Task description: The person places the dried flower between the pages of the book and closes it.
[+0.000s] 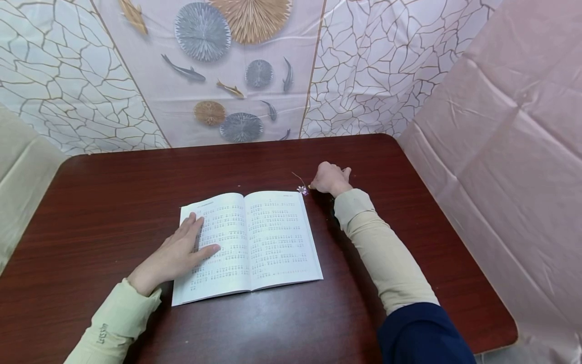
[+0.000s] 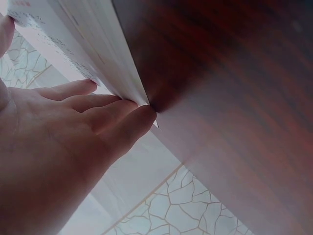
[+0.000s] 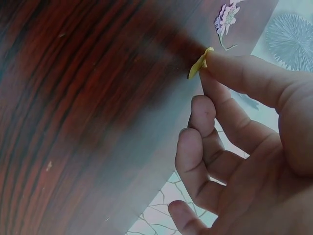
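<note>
An open book (image 1: 273, 237) with printed pages lies on the table. My left hand (image 1: 175, 253) rests on its left page with fingers straight and thumb spread. In the left wrist view the left hand's fingers (image 2: 134, 122) reach along the book's page edges (image 2: 105, 44). My right hand (image 1: 329, 178) is past the book's far right corner. Its thumb and index finger pinch a small yellow petal-like piece (image 3: 199, 63) close over the table. Beside it, at that corner, lies a small purple-and-white flower (image 1: 302, 190) with a thin stem.
The dark red-brown table (image 1: 113, 187) has rounded corners. A patterned cloth (image 1: 282, 114) hangs behind its far edge. Pale pink cloth (image 1: 509, 167) hangs along the right side, and cream cloth (image 1: 20, 167) along the left.
</note>
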A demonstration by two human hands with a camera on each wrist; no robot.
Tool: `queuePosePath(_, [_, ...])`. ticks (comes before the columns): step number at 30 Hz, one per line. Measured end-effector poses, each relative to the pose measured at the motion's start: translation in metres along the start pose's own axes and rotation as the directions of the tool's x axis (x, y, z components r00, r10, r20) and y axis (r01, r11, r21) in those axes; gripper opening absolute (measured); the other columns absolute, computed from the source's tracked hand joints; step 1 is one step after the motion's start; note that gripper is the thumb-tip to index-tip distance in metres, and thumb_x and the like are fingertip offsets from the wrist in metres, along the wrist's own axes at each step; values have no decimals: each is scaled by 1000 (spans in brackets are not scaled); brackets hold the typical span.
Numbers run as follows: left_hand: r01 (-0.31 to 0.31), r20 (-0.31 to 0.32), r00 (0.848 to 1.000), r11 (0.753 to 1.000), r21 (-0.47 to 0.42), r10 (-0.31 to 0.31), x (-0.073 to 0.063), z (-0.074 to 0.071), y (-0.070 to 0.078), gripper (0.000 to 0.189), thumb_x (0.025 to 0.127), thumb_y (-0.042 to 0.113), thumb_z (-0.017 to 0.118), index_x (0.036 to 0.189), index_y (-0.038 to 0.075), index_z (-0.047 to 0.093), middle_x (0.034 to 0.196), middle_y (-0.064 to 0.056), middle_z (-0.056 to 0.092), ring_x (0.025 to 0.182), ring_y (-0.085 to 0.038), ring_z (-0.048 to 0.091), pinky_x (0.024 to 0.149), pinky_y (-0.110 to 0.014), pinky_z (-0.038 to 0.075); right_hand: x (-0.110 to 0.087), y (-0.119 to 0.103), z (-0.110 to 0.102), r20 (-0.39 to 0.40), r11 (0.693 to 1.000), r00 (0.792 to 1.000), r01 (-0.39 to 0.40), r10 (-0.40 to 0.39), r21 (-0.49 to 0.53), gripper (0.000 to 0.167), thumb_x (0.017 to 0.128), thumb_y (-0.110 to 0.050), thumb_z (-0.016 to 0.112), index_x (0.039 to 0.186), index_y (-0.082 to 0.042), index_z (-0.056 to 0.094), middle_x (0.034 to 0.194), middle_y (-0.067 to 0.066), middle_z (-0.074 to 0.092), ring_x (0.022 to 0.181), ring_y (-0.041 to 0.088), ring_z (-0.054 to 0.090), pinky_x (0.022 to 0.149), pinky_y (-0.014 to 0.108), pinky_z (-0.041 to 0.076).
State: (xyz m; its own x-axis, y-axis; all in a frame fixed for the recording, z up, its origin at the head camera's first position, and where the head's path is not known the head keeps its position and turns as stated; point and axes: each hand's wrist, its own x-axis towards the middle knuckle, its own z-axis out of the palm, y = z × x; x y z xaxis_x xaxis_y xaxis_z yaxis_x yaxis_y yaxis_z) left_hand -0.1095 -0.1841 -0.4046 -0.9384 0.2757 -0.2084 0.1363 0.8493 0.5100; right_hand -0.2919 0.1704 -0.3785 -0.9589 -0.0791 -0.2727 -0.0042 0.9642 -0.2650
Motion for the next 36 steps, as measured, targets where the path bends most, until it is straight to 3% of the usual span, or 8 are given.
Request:
queuePosePath(22, [22,17,1000,1000,-4,-22,0,0,1,101,91,66,50,151,-9,18,158,-29,5,144,-46,10,106,-69,18,0,8,3,43,999,999,14,-16,36,28,94,-24,60,74,-9,74,63,4,62,74,23,58,108,67,7])
queuePosePath(30, [19,13,1000,1000,-3,-19,0,0,1,101,91,66,50,150,-9,18,158,-29,5,144,-47,10,105,-69,18,-1,17,3,48,992,998,41,-47,119,25,97,-23,58,86,-12,78,87,2,73,93,24,62,108,70,4])
queuePosePath(36, [17,12,1000,1000,-3,-17,0,0,2,101,91,66,49,150,-9,18,158,-29,5,144,-47,10,105,-69,18,-4,22,3,30,987,999,40,-46,155,27,94,-27,62,82,-9,77,89,3,73,97,25,61,107,71,4])
